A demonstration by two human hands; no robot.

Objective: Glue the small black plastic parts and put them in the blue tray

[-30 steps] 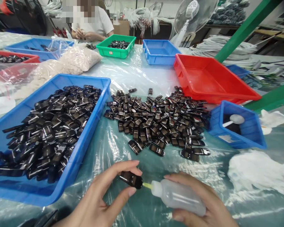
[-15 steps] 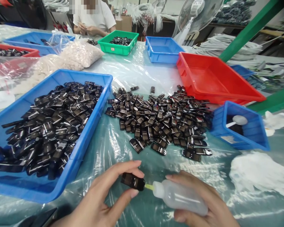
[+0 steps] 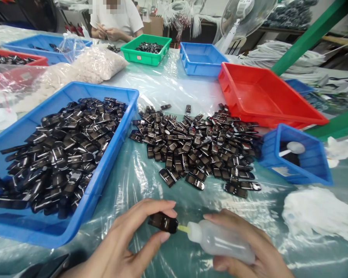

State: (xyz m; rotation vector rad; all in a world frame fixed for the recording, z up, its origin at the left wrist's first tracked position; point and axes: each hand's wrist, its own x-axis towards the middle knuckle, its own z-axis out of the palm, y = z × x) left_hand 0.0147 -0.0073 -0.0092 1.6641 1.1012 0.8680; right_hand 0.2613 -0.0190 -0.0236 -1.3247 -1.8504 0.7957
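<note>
My left hand [image 3: 133, 235] pinches a small glossy black plastic piece [image 3: 162, 222] between thumb and fingers, just above the table. In my right hand [image 3: 246, 239] lies a translucent squeeze bottle [image 3: 220, 239] on its side, with fingers closed round it. The bottle's thin yellow tip meets the right end of the black piece; whether anything flows out cannot be seen. Behind the hands a loose heap of similar black pieces [image 3: 197, 146] covers the table. More of them fill the large blue tray [image 3: 104, 185] to the left.
A small blue bin [image 3: 304, 166] with a white spoon [image 3: 295, 147] stands right, behind white crumpled cloth [image 3: 316, 212]. Farther back are a red tray [image 3: 266, 92], a blue tray [image 3: 201, 58], a green tray [image 3: 145, 58] and a bag of pale bits [image 3: 98, 65]. A person [image 3: 116, 23] sits opposite.
Both hands, the black piece and the bottle keep nearly the same position. The view has shifted very slightly.
</note>
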